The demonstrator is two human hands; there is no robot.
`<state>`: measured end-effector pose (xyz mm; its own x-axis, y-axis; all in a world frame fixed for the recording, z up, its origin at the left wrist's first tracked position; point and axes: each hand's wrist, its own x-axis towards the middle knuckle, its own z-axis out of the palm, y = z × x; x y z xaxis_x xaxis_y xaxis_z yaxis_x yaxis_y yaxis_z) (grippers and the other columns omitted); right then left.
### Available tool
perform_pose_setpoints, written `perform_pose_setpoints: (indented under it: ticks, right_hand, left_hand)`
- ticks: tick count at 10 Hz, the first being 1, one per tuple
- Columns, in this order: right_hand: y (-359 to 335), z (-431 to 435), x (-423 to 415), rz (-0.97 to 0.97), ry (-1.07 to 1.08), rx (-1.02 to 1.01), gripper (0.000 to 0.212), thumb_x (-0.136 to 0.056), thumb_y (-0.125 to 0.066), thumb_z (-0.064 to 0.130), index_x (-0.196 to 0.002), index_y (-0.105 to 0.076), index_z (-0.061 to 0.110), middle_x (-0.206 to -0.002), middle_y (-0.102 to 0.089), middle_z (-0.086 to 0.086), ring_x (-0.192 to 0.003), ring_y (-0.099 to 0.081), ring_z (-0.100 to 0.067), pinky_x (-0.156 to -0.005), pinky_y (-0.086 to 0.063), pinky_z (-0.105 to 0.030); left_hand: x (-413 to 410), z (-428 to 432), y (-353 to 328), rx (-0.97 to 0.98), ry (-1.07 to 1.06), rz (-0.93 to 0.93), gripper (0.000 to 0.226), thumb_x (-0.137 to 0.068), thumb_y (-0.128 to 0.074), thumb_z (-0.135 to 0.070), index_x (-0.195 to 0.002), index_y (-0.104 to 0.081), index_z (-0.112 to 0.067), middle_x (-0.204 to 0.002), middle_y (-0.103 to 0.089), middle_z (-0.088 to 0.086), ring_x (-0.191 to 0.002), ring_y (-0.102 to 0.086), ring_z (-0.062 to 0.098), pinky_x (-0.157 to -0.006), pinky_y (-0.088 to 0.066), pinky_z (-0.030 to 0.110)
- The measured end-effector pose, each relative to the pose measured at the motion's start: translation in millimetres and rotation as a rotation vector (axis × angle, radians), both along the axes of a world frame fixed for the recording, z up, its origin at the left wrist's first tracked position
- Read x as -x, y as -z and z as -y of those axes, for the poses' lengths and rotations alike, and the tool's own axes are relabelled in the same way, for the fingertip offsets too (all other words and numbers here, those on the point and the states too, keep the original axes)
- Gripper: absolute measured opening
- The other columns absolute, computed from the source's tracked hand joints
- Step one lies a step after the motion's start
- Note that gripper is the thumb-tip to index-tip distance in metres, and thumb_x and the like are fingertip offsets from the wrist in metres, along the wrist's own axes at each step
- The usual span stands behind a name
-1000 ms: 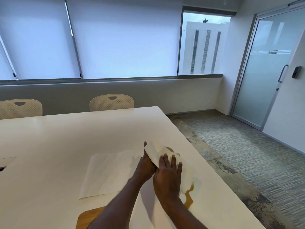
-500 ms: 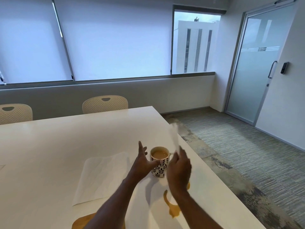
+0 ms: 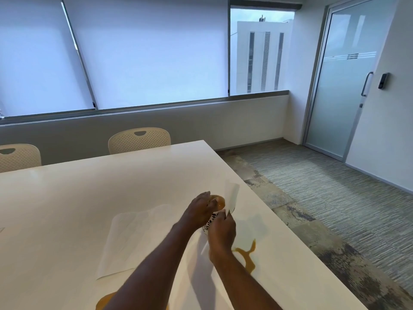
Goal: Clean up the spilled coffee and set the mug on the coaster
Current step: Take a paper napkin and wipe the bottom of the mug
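Observation:
A patterned black-and-white mug full of coffee stands on the white table, mostly hidden behind my hands. My left hand curls over its rim and side. My right hand pinches a white paper tissue, which stands upright just right of the mug. A brown coffee spill lies on the table to the right of my right wrist. The wooden coaster peeks out at the bottom edge, partly under my left forearm.
A second flat white tissue sheet lies left of the mug. The table's right edge runs close past the spill, with carpet beyond it. Two perforated chairs stand at the far side. A frosted glass door is at the right.
The tissue that covered the spill a second ago has been lifted by my right hand, baring the mug and spill. My left hand has closed in onto the mug.

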<state>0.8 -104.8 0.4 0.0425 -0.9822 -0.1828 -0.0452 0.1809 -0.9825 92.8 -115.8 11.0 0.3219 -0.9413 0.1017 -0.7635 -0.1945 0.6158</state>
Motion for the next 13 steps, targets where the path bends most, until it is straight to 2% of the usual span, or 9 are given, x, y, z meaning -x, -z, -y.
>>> perform_pose_setpoints:
  ticks: [4,5,6,7,8,9,10,11,13]
  right_hand:
    - [-11,6,-17,0.287,0.170,-0.378,0.038,-0.104,-0.035,0.024,-0.121,-0.058,-0.002,-0.107,-0.067,-0.023,-0.094,-0.067,-0.034,-0.086,-0.054,-0.043]
    - [-16,-4,-31,0.522,0.208,-0.452,0.035,-0.101,-0.044,0.025,-0.125,-0.055,0.003,-0.103,-0.067,-0.019,-0.086,-0.068,-0.029,-0.079,-0.058,-0.040]
    - [-21,-10,-43,0.591,0.277,-0.397,0.036,-0.100,-0.047,0.017,-0.135,-0.049,0.009,-0.121,-0.064,-0.015,-0.107,-0.066,-0.031,-0.091,-0.055,-0.039]
    - [-7,-8,-53,-0.730,0.228,0.279,0.049,-0.101,-0.045,0.016,-0.148,-0.033,0.026,-0.120,-0.068,0.019,-0.135,-0.044,-0.008,-0.116,-0.029,-0.029]
    - [-15,-3,-63,-0.809,0.216,0.280,0.052,-0.100,-0.045,0.014,-0.149,-0.031,0.024,-0.123,-0.067,0.018,-0.137,-0.042,-0.009,-0.116,-0.028,-0.030]
    - [-19,-12,-59,0.128,0.145,-0.216,0.044,-0.101,-0.040,0.012,-0.145,-0.038,0.018,-0.144,-0.052,-0.007,-0.127,-0.056,-0.024,-0.101,-0.050,-0.040]
    - [-23,-11,-43,0.985,0.067,-0.571,0.038,-0.103,-0.035,0.033,-0.139,-0.043,0.026,-0.132,-0.061,-0.003,-0.102,-0.068,-0.018,-0.081,-0.057,-0.033]
    - [-15,-11,-26,0.612,0.144,-0.488,0.035,-0.103,-0.041,0.022,-0.133,-0.049,0.007,-0.111,-0.064,-0.019,-0.090,-0.062,-0.022,-0.080,-0.050,-0.034]
    - [-28,-6,-14,0.549,0.099,-0.526,0.033,-0.102,-0.044,0.017,-0.130,-0.050,0.003,-0.101,-0.062,-0.019,-0.092,-0.064,-0.029,-0.092,-0.052,-0.044]
  left_hand:
    - [1,0,-8,-0.130,-0.014,0.306,0.067,-0.098,-0.045,-0.047,-0.150,-0.029,-0.008,-0.157,-0.032,0.008,-0.142,-0.035,0.025,-0.113,-0.034,0.039]
    - [0,-1,-11,-0.133,0.009,0.302,0.066,-0.098,-0.046,-0.047,-0.150,-0.031,-0.008,-0.157,-0.033,0.008,-0.141,-0.036,0.024,-0.113,-0.035,0.039]
    - [-1,-2,-12,-0.130,0.026,0.307,0.065,-0.098,-0.048,-0.044,-0.149,-0.032,-0.008,-0.156,-0.034,0.008,-0.140,-0.037,0.025,-0.112,-0.036,0.039]
    - [-1,-4,-10,-0.121,0.060,0.345,0.061,-0.097,-0.052,-0.039,-0.148,-0.036,-0.009,-0.156,-0.034,0.008,-0.140,-0.038,0.023,-0.112,-0.038,0.037]
    - [-3,-4,-9,-0.134,0.081,0.379,0.058,-0.097,-0.053,-0.037,-0.147,-0.039,-0.010,-0.157,-0.034,0.007,-0.142,-0.035,0.022,-0.113,-0.036,0.036]
    - [-4,-2,-10,-0.146,0.075,0.365,0.060,-0.096,-0.053,-0.039,-0.147,-0.039,-0.009,-0.156,-0.034,0.008,-0.142,-0.036,0.022,-0.112,-0.038,0.037]
    - [-2,-1,-12,-0.135,0.038,0.315,0.064,-0.096,-0.052,-0.041,-0.148,-0.035,-0.008,-0.155,-0.036,0.008,-0.138,-0.040,0.024,-0.110,-0.040,0.039]
    - [0,0,-13,-0.139,0.018,0.295,0.065,-0.098,-0.047,-0.046,-0.149,-0.033,-0.008,-0.156,-0.035,0.008,-0.138,-0.041,0.025,-0.110,-0.039,0.040]
    - [0,2,-9,-0.153,0.016,0.295,0.064,-0.098,-0.046,-0.046,-0.149,-0.032,-0.009,-0.155,-0.035,0.008,-0.136,-0.043,0.025,-0.108,-0.042,0.039]
